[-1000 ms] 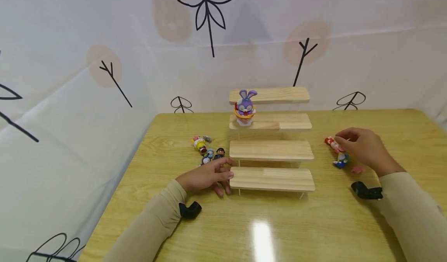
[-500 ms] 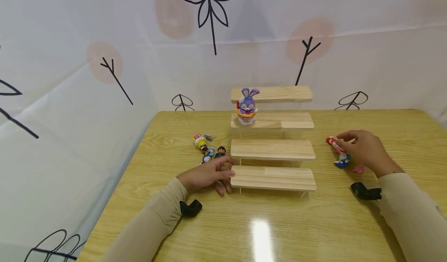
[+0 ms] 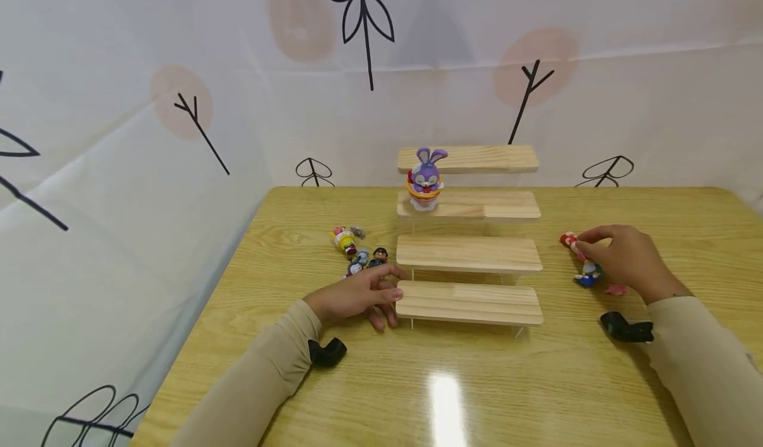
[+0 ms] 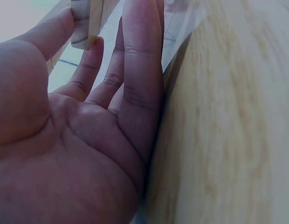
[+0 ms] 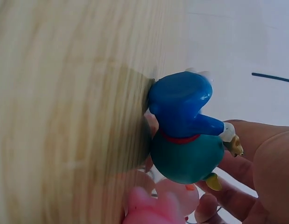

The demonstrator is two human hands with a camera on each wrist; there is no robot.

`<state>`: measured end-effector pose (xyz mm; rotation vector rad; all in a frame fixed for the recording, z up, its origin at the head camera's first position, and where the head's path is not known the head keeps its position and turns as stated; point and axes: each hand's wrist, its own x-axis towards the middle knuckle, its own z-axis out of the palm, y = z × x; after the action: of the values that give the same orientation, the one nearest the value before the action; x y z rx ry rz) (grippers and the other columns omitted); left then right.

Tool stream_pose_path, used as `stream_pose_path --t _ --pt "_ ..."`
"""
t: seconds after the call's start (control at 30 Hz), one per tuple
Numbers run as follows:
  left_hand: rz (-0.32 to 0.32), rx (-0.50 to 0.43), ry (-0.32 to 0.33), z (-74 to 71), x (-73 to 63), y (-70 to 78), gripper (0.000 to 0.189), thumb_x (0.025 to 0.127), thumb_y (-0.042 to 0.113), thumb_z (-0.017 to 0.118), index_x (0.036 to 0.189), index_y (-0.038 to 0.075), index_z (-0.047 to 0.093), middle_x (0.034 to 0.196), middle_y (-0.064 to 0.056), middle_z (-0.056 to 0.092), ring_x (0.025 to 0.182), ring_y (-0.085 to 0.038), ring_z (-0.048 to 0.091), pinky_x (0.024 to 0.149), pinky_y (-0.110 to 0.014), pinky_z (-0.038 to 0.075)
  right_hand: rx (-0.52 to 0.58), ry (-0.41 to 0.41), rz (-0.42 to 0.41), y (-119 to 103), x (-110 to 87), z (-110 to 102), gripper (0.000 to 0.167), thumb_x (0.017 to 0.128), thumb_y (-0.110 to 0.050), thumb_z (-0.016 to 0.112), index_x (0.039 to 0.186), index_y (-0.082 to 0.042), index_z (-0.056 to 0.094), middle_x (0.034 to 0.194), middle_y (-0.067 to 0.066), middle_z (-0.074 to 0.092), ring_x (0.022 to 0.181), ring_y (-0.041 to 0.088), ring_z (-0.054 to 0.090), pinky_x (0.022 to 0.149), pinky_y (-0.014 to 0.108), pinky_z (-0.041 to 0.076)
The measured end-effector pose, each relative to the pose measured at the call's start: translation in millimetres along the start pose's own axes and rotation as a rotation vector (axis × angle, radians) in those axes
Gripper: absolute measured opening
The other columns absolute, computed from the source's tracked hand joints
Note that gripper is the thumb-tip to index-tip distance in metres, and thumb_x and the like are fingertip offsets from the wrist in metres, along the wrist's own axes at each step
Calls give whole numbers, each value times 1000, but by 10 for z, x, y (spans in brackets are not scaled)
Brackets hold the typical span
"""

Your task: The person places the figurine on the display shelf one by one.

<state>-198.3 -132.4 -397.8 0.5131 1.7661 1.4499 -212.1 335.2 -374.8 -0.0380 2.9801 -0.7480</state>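
Observation:
My left hand (image 3: 357, 297) pinches the left end of the lowest board (image 3: 471, 302) of a wooden step-shaped display rack. In the left wrist view, thumb and a finger meet that board's edge (image 4: 82, 23), while the hand's outer side rests on the table. My right hand (image 3: 628, 261) grips a pink and red figurine (image 3: 571, 240) lying on the table, mostly covered by the fingers. Right beside it lies a blue and green figurine (image 3: 589, 275); its rounded green body (image 5: 181, 156) fills the middle of the right wrist view. Pink rounded tips (image 5: 151, 210) show below.
A purple rabbit figurine (image 3: 424, 181) stands at the left of the rack's second-highest board (image 3: 507, 205). Left of the rack lie several small figurines, among them a yellow one (image 3: 344, 240) and a dark-haired one (image 3: 379, 256). A flat pink piece (image 3: 616, 289) lies near my right wrist.
The head view has shifted slightly, so the scene sits a little farther right. Both hands stay nearly where they were, with the right fingers marginally closer around the pink figurine.

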Motion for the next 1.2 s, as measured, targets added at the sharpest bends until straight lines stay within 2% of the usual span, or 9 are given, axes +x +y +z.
stream_pose_path --t 0.1,0.3,0.47,0.57,0.67,0.73,0.9,1.07,1.2 --pt "0 -4 0 0 -2 0 43 105 27 54 145 17 40 102 -13 67 84 -22 71 67 -34 62 9 -1 -2 2 -6 5 54 103 -44 52 125 5 64 121 38 58 79 33 54 61 33 41" --pt "0 -9 -4 2 1 -4 44 105 27 54 145 17 40 102 -13 67 84 -22 71 67 -34 62 17 22 -27 4 -21 8 49 101 -41 59 120 3 68 120 37 61 90 42 61 64 38 49" --pt "1 -6 -4 2 1 3 44 105 27 54 145 17 40 103 -13 67 84 -22 71 67 -34 62 26 11 -29 -13 -24 18 48 101 -40 59 119 3 68 102 28 69 65 23 52 52 30 38" --pt "1 -9 -3 3 0 4 44 105 27 55 145 17 40 103 -13 67 84 -22 71 67 -34 62 35 -1 -19 -16 -27 20 49 101 -41 58 121 3 66 96 23 70 60 19 47 49 31 36" --pt "0 -13 -3 3 1 -4 44 105 27 55 145 17 40 103 -13 66 84 -22 71 67 -33 62 30 6 -26 -18 -20 31 46 101 -40 59 119 2 67 94 21 69 64 21 50 51 32 39" --pt "-1 -13 -1 4 -3 -11 43 105 26 54 145 17 40 103 -13 66 84 -21 71 67 -34 62 15 23 -49 -23 -10 46 43 100 -37 60 117 1 69 99 24 68 74 29 57 55 38 46" --pt "-2 -7 3 3 -12 -19 43 105 26 54 145 17 40 105 -13 66 84 -21 71 68 -34 62 -4 35 -89 -28 12 79 37 100 -30 61 116 2 68 121 36 60 103 48 59 72 52 54" --pt "0 -6 1 -1 -1 -16 44 105 27 55 145 18 41 105 -14 66 84 -21 71 67 -34 62 10 3 -73 -4 15 80 38 101 -31 60 119 2 63 117 32 64 96 42 65 64 39 54" --pt "1 -3 -1 -4 7 -16 43 105 26 54 145 18 41 104 -13 66 83 -21 71 67 -34 62 17 -12 -61 1 19 75 40 102 -32 59 120 3 58 118 32 63 97 43 64 69 47 56"
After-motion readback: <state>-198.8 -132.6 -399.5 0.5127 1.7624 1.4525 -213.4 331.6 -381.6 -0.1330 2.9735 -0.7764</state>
